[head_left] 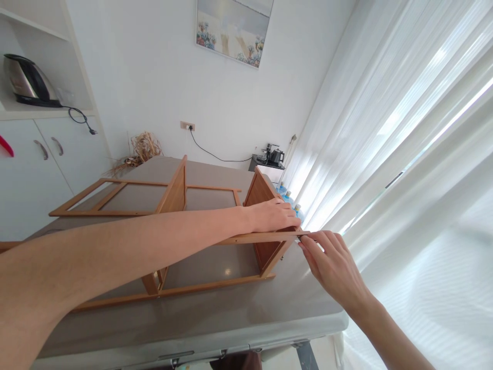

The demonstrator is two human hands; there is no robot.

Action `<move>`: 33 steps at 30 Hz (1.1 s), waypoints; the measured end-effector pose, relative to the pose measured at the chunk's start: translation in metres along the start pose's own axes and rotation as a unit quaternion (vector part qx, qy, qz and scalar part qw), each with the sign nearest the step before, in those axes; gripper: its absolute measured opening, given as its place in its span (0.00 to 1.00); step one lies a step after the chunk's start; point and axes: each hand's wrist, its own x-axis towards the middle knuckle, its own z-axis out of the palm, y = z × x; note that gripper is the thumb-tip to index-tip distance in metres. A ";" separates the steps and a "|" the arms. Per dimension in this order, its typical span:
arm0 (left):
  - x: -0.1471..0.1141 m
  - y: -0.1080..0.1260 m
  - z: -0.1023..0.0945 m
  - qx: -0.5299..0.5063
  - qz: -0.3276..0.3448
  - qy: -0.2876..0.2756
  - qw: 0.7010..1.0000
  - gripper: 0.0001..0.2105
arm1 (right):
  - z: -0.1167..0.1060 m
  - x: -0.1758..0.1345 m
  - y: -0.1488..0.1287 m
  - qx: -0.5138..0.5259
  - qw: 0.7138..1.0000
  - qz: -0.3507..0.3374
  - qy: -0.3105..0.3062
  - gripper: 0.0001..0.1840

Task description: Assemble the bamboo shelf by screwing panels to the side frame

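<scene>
A wooden shelf rack (215,283) lies on its side on the grey-brown table. My left hand (274,215) reaches across it, fingers curled over the rack at the right-end shelf panel (267,252). Against the right tip of the rack's upper rail (265,236), my right hand (329,257) is closed, thumb and fingers pinched together. Something small and dark shows at its fingertips, too little to name. Another shelf panel (175,187) stands upright between the rails, left of my left hand. My left forearm hides part of the rack.
The table (215,318) has its near edge below the rack. Dried stalks (144,149) are at the far left corner. White curtains (385,103) hang close on the right. Water bottles (288,197) and a black kettle set (275,155) stand beyond. A steel kettle (29,79) sits left.
</scene>
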 end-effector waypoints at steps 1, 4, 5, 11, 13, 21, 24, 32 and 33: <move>0.000 0.000 0.000 0.002 -0.001 -0.001 1.000 0.07 | -0.001 0.000 0.000 -0.010 1.000 -0.005 -0.001 0.04; 0.000 0.001 -0.001 0.010 -0.002 -0.005 1.000 0.07 | -0.003 -0.001 0.001 -0.053 0.998 -0.027 -0.010 0.07; 0.000 0.002 -0.001 0.012 -0.001 -0.004 1.000 0.07 | -0.004 -0.001 0.002 -0.068 0.997 -0.038 -0.012 0.09; 0.001 0.000 0.004 0.015 0.010 0.017 1.000 0.07 | -0.011 0.002 0.005 -0.098 0.992 -0.071 -0.037 0.15; 0.001 -0.002 0.007 0.015 0.010 0.017 1.000 0.07 | -0.014 0.003 0.005 -0.086 0.993 -0.064 -0.049 0.14; 0.001 -0.002 0.007 0.013 0.011 0.023 1.000 0.05 | -0.017 0.005 0.004 -0.028 0.998 -0.043 -0.048 0.05; 0.000 0.001 0.002 0.019 0.006 0.010 1.000 0.06 | -0.017 0.005 0.004 -0.024 0.998 -0.038 -0.049 0.07; 0.000 0.004 -0.002 0.016 -0.004 -0.005 1.000 0.07 | -0.021 0.008 0.006 0.006 0.998 -0.031 -0.059 0.10; 0.000 0.003 -0.001 0.019 -0.005 -0.004 1.000 0.07 | -0.022 0.009 0.006 0.008 0.997 -0.032 -0.065 0.11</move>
